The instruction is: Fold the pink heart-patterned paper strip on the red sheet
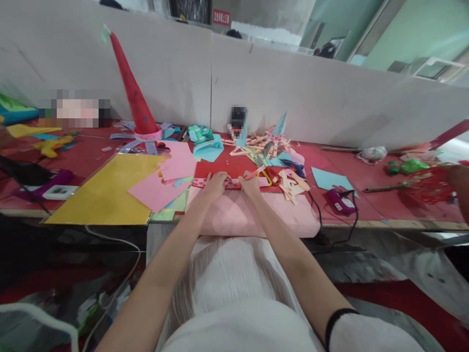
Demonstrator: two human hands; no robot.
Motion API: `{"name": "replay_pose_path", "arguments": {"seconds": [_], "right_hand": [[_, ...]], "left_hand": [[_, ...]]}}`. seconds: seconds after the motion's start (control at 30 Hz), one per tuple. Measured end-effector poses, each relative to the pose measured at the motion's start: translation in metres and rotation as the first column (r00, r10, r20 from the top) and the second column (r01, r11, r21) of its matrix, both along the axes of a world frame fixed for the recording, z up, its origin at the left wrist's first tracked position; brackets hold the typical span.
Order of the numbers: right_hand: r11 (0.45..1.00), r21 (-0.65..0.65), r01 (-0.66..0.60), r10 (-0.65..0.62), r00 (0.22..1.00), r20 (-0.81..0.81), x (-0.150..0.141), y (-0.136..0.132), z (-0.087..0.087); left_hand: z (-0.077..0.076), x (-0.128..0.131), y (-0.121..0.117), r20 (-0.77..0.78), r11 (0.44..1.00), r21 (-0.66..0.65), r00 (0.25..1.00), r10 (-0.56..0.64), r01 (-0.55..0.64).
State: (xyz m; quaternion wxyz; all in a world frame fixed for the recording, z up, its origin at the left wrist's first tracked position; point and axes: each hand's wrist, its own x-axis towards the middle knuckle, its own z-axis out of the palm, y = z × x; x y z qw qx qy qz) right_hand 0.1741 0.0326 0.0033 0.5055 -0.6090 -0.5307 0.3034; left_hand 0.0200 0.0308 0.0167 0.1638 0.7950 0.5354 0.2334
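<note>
A pink paper strip with darker red spots [234, 184] lies across a red sheet [208, 169] in front of me. My left hand [217, 184] presses on the left part of the strip, fingers bent and close together. My right hand [250, 185] is at the strip's right part, its fingers closed round a slim pink pen-like stick [256, 172] that slants up to the right. The stick's lower end is hidden by the fingers. Just right of this hand lies a yellow looped thing [269, 179], too small to make out. A pink padded surface [252, 215] lies below both wrists.
To the left are a yellow sheet [113, 188], pink paper pieces [178, 159] and a tall red cone [134, 93]. Paper strips [293, 183] and small blue cones [280, 124] stand or lie to the right. A purple power socket [340, 201] trails a black cord.
</note>
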Motion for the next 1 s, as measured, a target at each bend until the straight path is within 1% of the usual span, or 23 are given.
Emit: {"name": "replay_pose_path", "arguments": {"seconds": [0.1,0.33,0.43,0.53,0.6,0.67,0.73,0.83,1.0], "right_hand": [[1.000,0.009,0.016,-0.016,1.000,-0.008,0.0009,-0.0004,0.0009],[0.995,0.091,0.035,-0.043,0.995,0.088,-0.0003,-0.0021,0.0028],[0.998,0.054,0.011,-0.015,0.997,0.073,-0.0003,-0.0013,0.0007],[1.000,0.003,-0.016,0.016,1.000,0.005,-0.0001,-0.0009,-0.0002],[1.000,-0.002,-0.014,0.014,0.999,-0.033,0.0000,-0.0010,0.0005],[1.000,0.017,0.005,-0.004,1.000,-0.023,0.0002,-0.0011,0.0015],[0.999,0.036,0.020,-0.021,0.999,0.026,0.0002,-0.0014,0.0022],[0.999,0.049,0.018,-0.022,0.998,0.063,-0.0004,-0.0025,0.0025],[0.999,-0.019,-0.038,0.038,0.999,-0.025,-0.0024,-0.0054,0.0046]], "left_hand": [[0.0035,0.0002,-0.0020,-0.012,1.000,-0.016,1.000,-0.001,0.001],[0.0028,0.0001,-0.0014,-0.003,1.000,-0.007,1.000,-0.006,0.006],[0.0022,0.0001,-0.0011,0.001,1.000,-0.007,1.000,-0.003,0.003],[0.0022,-0.0002,-0.0018,0.002,1.000,-0.005,1.000,0.003,-0.003],[0.0021,-0.0004,-0.0021,0.002,1.000,-0.005,1.000,0.005,-0.005],[0.0020,-0.0005,-0.0020,0.000,1.000,-0.010,1.000,0.006,-0.006],[0.0017,-0.0003,-0.0015,-0.002,1.000,-0.014,1.000,0.007,-0.007],[0.0011,0.0001,-0.0005,0.001,1.000,-0.009,1.000,0.004,-0.004],[0.0002,-0.0003,-0.0003,-0.007,1.000,-0.011,1.000,-0.004,0.004]]}}
